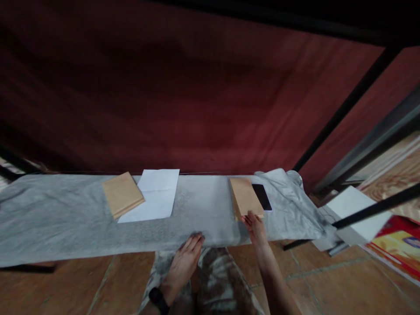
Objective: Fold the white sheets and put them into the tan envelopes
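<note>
My right hand (pixel 253 224) pinches the near edge of the top brown kraft paper piece (pixel 246 196). That piece lies on a small stack, and whether these are bags or envelopes I cannot tell. A dark phone (pixel 262 197) lies just right of the stack, partly covered by it. Fingers extended, my left hand (pixel 190 251) rests on the front edge of the grey cloth (pixel 205 205) and holds nothing. Farther left, another brown kraft paper stack (pixel 123 194) overlaps a creased white sheet (pixel 159 192).
A dark red curtain (pixel 197 100) hangs behind the cloth-covered surface. Black metal bars (pixel 344 109) slant at the right. A white box (pixel 357 214) and a red and yellow package (pixel 398 245) are low on the right. Below is a tiled floor (pixel 78 280).
</note>
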Action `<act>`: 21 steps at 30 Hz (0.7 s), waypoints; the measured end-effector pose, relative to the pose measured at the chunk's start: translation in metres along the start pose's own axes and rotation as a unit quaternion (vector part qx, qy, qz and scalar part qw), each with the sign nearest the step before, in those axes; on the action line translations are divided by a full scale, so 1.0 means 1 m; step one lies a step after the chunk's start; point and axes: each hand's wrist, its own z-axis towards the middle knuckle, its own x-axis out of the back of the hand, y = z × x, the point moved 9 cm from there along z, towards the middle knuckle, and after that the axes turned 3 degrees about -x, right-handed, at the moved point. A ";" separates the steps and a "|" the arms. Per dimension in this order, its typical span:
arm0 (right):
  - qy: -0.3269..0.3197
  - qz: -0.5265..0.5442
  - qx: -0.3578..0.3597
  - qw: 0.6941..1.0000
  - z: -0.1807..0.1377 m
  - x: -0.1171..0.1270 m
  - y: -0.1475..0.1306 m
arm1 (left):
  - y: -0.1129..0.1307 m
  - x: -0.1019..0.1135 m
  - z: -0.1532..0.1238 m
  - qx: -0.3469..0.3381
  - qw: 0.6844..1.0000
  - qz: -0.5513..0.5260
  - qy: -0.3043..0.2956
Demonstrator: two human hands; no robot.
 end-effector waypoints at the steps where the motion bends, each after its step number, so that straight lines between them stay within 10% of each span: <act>1: -0.001 -0.002 -0.001 1.000 0.000 0.001 0.000 | 0.000 0.001 0.000 0.001 1.000 -0.001 -0.002; 11: -0.064 -0.171 -0.156 0.971 -0.013 0.017 0.018 | -0.035 0.032 0.006 0.096 0.990 -0.075 0.074; 21: -0.142 -0.309 -0.026 0.940 -0.039 -0.026 0.043 | -0.150 0.054 -0.006 0.294 0.944 0.087 0.122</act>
